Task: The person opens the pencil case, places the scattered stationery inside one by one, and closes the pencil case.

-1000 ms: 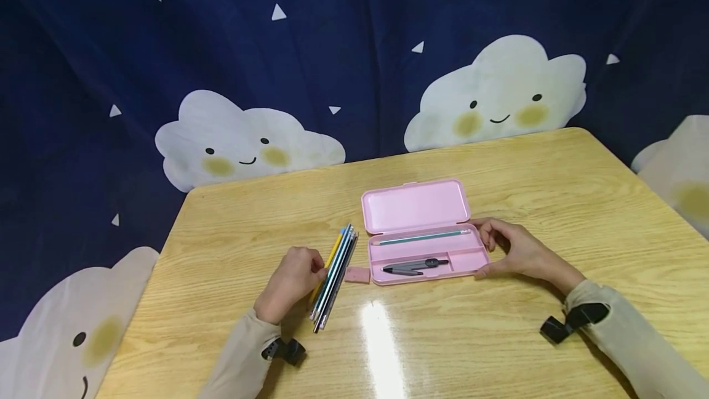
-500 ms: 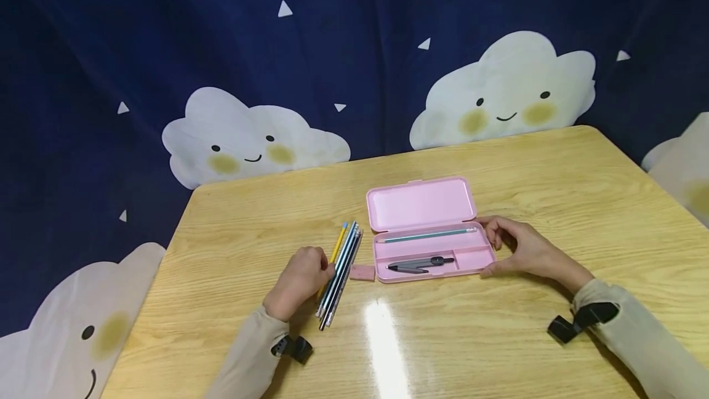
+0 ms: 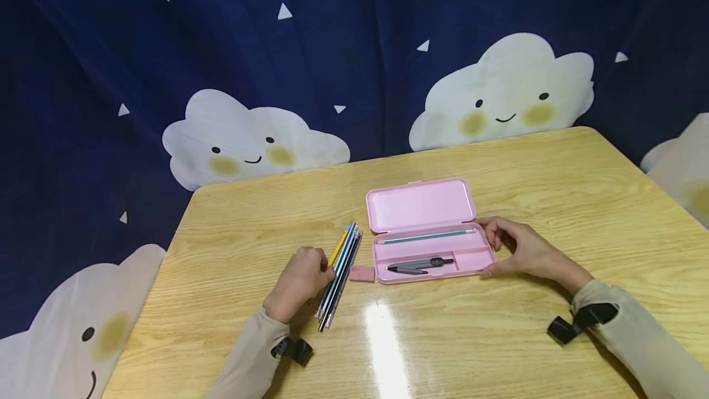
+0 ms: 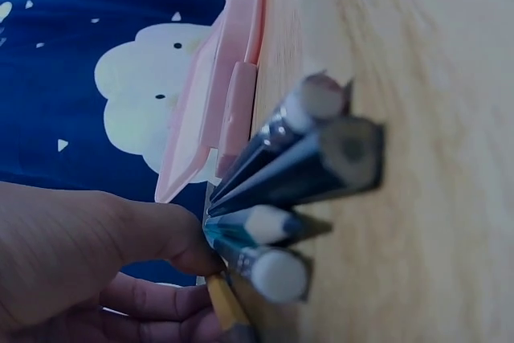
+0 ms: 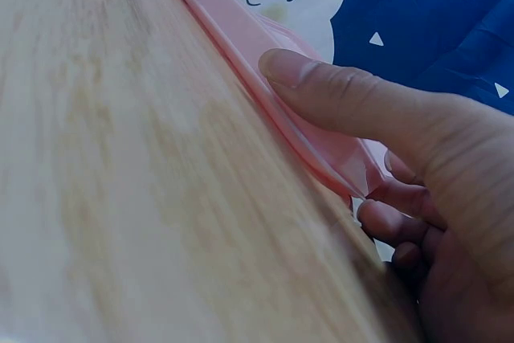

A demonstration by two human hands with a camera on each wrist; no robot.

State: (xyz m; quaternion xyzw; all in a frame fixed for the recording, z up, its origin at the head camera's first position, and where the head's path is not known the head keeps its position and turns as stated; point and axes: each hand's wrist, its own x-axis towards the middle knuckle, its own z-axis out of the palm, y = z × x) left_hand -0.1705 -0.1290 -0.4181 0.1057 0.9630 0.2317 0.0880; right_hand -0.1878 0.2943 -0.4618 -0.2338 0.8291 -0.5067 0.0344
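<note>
By the left hand [image 3: 299, 280], a yellow pencil [image 3: 338, 248] is pinched between thumb and fingers, beside a bundle of pencils [image 3: 343, 273] laid on the wooden table [image 3: 266, 217]. By the right hand [image 3: 526, 254], the open pink case [image 3: 476, 258] is gripped at its right end. A green pencil [image 3: 426, 236] is held in its back compartment, a compass [image 3: 418, 264] (grey and black) in front. A pink eraser [image 3: 362, 273] is seen between bundle and case.

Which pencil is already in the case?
The teal pencil in the long back compartment of the open pink case. It is the only one inside; the other pencils are bunched outside, by the left hand.
</note>
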